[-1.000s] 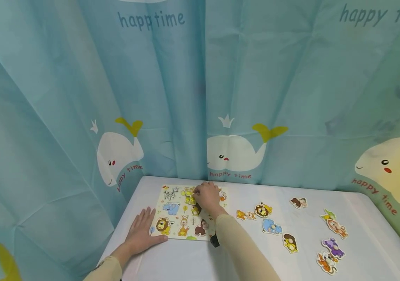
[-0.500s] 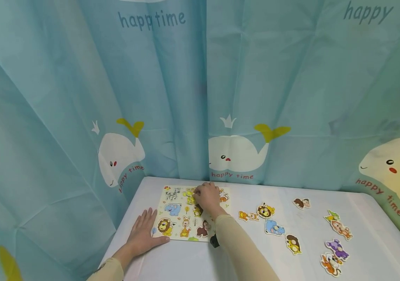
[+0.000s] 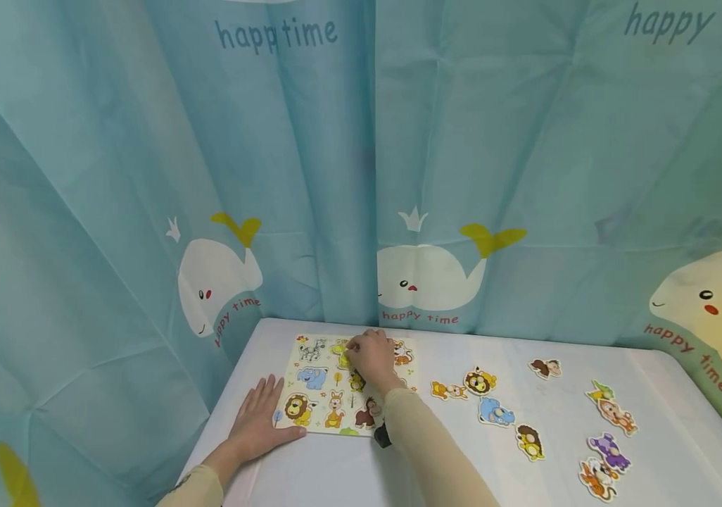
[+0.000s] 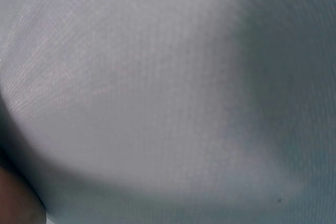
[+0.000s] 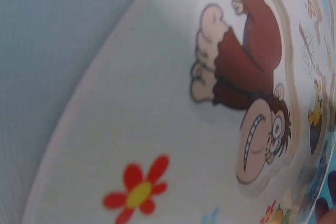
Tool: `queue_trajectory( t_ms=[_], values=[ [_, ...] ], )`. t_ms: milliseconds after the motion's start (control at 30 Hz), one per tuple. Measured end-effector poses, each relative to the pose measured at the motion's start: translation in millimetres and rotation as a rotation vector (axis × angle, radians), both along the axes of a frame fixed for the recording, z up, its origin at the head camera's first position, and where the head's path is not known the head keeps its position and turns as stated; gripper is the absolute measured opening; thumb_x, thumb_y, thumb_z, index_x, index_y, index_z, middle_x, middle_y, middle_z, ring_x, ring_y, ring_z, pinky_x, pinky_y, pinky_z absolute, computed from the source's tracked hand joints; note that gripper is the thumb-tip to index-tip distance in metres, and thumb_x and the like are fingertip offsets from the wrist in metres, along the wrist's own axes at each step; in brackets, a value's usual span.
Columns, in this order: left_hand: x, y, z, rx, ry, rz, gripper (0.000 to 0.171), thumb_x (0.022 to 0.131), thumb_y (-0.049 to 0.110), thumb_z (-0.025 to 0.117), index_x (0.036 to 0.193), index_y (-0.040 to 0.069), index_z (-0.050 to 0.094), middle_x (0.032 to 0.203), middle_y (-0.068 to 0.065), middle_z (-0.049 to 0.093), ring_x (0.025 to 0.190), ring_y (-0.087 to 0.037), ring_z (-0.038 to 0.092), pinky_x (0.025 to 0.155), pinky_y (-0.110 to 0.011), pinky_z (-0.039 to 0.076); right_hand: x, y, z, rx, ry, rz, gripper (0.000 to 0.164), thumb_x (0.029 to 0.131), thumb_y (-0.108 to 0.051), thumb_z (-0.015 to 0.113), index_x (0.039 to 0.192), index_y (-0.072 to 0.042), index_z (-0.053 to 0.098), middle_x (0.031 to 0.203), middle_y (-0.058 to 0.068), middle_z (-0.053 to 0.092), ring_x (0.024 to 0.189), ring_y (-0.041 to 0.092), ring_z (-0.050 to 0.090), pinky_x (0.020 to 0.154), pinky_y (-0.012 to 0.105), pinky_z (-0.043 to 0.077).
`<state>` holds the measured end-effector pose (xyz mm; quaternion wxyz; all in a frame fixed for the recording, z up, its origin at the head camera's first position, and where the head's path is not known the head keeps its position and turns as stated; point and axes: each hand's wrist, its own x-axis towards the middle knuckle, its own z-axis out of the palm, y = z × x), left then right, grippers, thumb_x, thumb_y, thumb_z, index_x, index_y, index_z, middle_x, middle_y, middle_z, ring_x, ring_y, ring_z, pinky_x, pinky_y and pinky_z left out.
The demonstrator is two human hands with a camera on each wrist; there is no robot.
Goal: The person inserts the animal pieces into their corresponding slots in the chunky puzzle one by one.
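A puzzle board [image 3: 318,422] with printed animals and shallow animal-shaped recesses lies on the white table. My left hand [image 3: 262,415] rests flat at its left edge, fingers spread, thumb reaching the lower left corner. My right hand [image 3: 374,358] pinches a yellow animal puzzle piece [image 3: 340,351] at the board's top middle; the fingers partly cover it. Up close in the right wrist view is the printed gorilla [image 5: 257,66] on the board, with a bit of my right fingers [image 5: 328,213] at the lower right edge. Mostly pale cloth [image 4: 147,93] fills the left wrist view.
Right of the board lie loose pieces: a kangaroo [image 3: 448,389], a lion [image 3: 480,381], an elephant [image 3: 496,411], a hedgehog [image 3: 529,442] and a gorilla [image 3: 545,367]. Farther right are a monkey [image 3: 617,415], a purple animal [image 3: 609,451] and a tiger [image 3: 598,479]. A blue curtain [image 3: 323,176] hangs behind.
My right hand shifts slightly left over the yellow piece, and its forearm moves left too. My left hand stays in place on the board's edge. The head view turns slightly.
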<state>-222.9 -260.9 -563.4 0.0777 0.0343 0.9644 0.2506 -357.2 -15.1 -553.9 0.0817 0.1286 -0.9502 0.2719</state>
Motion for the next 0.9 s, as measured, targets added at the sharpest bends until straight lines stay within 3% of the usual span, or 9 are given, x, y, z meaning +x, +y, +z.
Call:
queue_trajectory(
  t_ms=[233, 533, 900],
  values=[
    [0.6, -0.1, -0.2, -0.004, -0.009, 0.0, 0.122, 0.078, 0.068, 0.075, 0.161, -0.003, 0.02, 0.168, -0.025, 0.011, 0.155, -0.044, 0.002, 0.125, -0.058, 0.001, 0.2, -3.7, -2.3, -0.041, 0.0, -0.028, 0.009, 0.089, -0.03, 0.081, 0.091, -0.021, 0.082, 0.091, -0.001, 0.065, 0.091, 0.023, 0.052, 0.079, 0.047, 0.043],
    [-1.6, -1.2, -2.4, -0.016, 0.001, -0.003, 0.122, 0.078, 0.068, 0.075, 0.161, -0.003, 0.021, 0.168, -0.025, 0.012, 0.155, -0.044, 0.003, 0.125, -0.058, 0.002, 0.0, -4.9, -2.8, -0.075, 0.0, -0.037, 0.011, 0.089, -0.032, 0.08, 0.091, -0.021, 0.083, 0.102, 0.004, 0.066, 0.106, 0.03, 0.051, 0.092, 0.057, 0.04],
    [-2.5, -2.2, -6.4, -0.025, 0.015, -0.006, 0.122, 0.077, 0.068, 0.075, 0.161, -0.003, 0.021, 0.168, -0.025, 0.013, 0.155, -0.044, 0.004, 0.125, -0.058, 0.002, 1.4, -5.4, -2.2, -0.07, 0.007, -0.03, 0.01, 0.091, -0.031, 0.08, 0.091, -0.022, 0.083, 0.107, 0.006, 0.065, 0.114, 0.033, 0.049, 0.098, 0.06, 0.038]
  ],
)
